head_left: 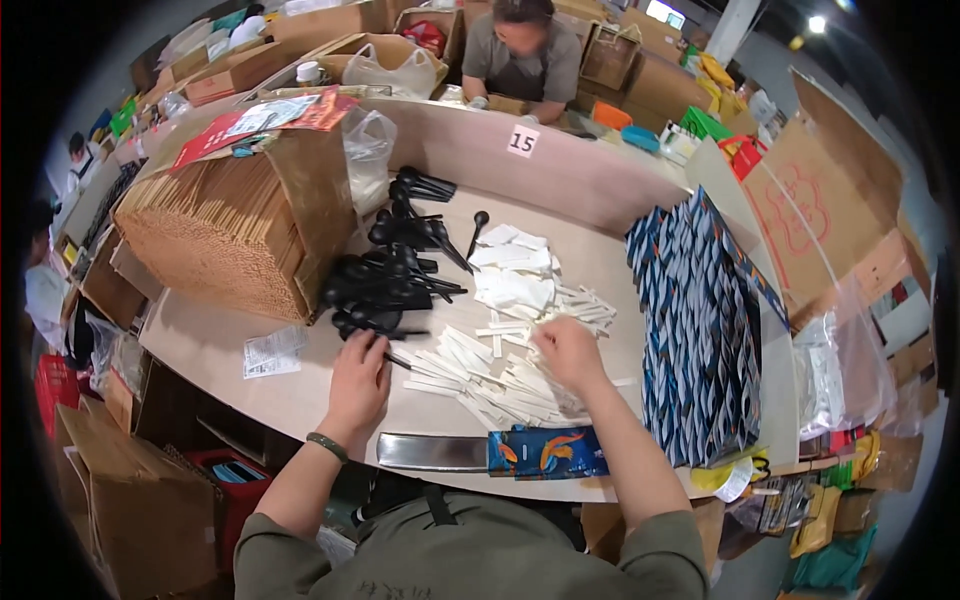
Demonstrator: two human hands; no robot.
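My left hand is at the near end of a heap of black plastic spoons, its fingers closed on a black spoon whose handle sticks out to the right. Over the loose pile of slim white paper-wrapped sticks, my right hand is curled closed; whatever lies in its fingers is hidden. Folded white packets are heaped beyond the sticks. Close to my body, a blue pouch with an orange fish picture lies at the table's front edge, joined to a shiny silver strip.
A carton packed with brown flat sheets stands at left. Upright rows of blue and silver pouches fill the right side. A printed paper slip lies at left. A low partition closes the back, with a co-worker beyond it.
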